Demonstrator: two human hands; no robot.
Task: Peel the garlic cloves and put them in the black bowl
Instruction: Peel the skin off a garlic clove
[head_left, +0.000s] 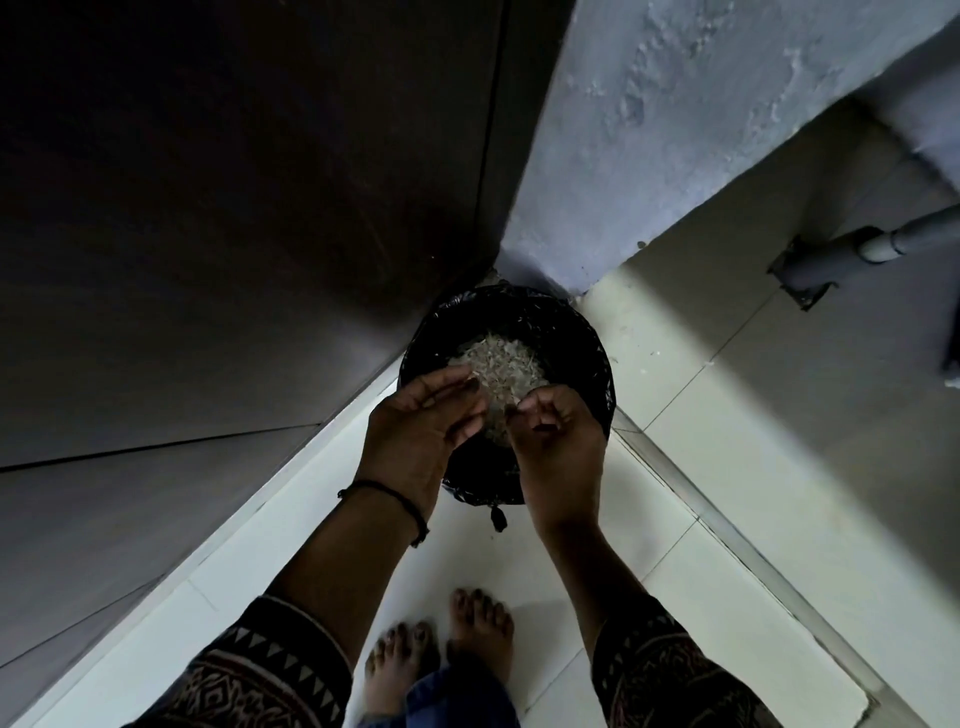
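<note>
One round black bin (597, 364), lined with crinkled black plastic, stands on the floor (701, 519) and holds one pale heap of papery flakes (506, 364). Two hands hover over the bin's near rim: the left hand (421, 421) is spread flat, and the right hand (556, 431) is curled, thumb to fingertips. Whether it pinches a scrap cannot be told.

Your sleeves (270, 670) showed dark brown with cream triangles and reddish scrollwork, and a black thread band (400, 501) ringed your wrist. The bin liner (587, 338) was glossy black, the papery scraps (506, 364) inside pale beige. The floor tiles (597, 571) were white, the wall (675, 130) blue-grey, the pipe (883, 239) grey.
</note>
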